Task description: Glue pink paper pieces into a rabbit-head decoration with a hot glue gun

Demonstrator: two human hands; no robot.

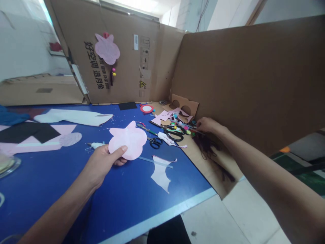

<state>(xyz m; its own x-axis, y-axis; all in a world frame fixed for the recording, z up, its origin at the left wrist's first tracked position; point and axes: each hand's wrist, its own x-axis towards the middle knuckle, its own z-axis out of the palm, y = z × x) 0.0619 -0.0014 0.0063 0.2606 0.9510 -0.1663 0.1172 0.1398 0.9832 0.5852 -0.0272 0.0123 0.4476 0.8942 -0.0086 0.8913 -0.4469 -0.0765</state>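
Observation:
My left hand (103, 162) pinches the lower edge of a pink felt cut-out (128, 139) with a lobed, rounded shape and holds it just above the blue table (122, 200). My right hand (207, 124) reaches far right into a heap of small craft bits (181, 127) on a cardboard sheet; its fingers are curled among them, and what they hold is hidden. Black-handled scissors (154, 142) and a second pair with green handles (175, 133) lie between the two hands.
Tall cardboard walls (243, 78) close off the back and right; a similar pink shape (107, 49) is pinned to the back wall. White, pink and black fabric pieces (73, 117) lie at left, a white scrap (161, 174) near the front, and a red-rimmed round thing (146, 108) at the back.

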